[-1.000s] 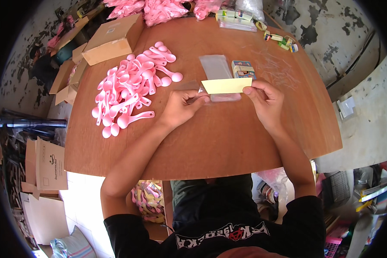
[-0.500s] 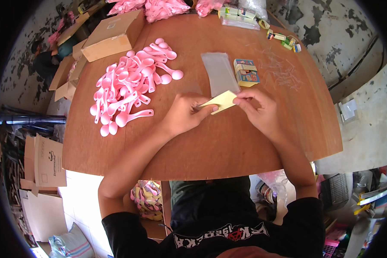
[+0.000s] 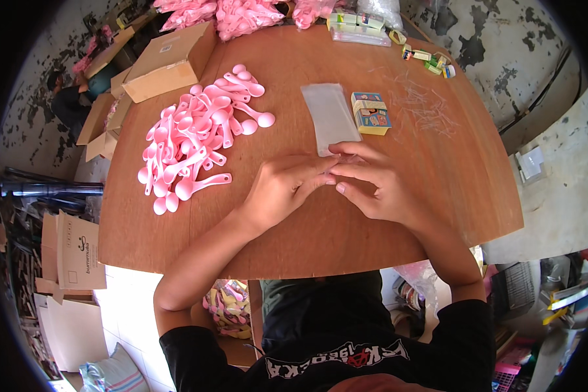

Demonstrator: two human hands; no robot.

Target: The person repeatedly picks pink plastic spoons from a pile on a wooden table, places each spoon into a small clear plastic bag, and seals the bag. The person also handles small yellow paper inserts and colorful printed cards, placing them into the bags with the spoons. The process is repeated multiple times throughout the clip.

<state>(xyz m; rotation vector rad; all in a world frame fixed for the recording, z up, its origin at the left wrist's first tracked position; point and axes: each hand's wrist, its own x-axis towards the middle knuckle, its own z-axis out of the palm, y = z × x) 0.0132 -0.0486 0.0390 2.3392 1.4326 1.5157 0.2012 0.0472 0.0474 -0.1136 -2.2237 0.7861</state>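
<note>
My left hand (image 3: 282, 188) and my right hand (image 3: 380, 186) meet above the middle of the table, fingertips against each other. The left thumb and fingers are pinched together. My right fingers curl over the left fingertips, with the thumb below. Whatever lies between them is mostly covered; only a small dull patch shows, and I cannot make out what it is. Just beyond my fingers lies a stack of clear plastic bags (image 3: 333, 114). Beside it, to the right, sits a banded stack of printed cards (image 3: 371, 112), blue on top with yellow edges.
A heap of pink plastic spoons (image 3: 189, 134) covers the table's left part. Behind it stands a cardboard box (image 3: 166, 62). Bagged pink spoons (image 3: 248, 16) line the far edge. Thin clear strips (image 3: 428, 111) and small tape rolls (image 3: 431, 60) lie at the right.
The yellow card seen between my hands is no longer visible. My right hand has moved left and closed over my left fingertips. The view has shifted slightly.
</note>
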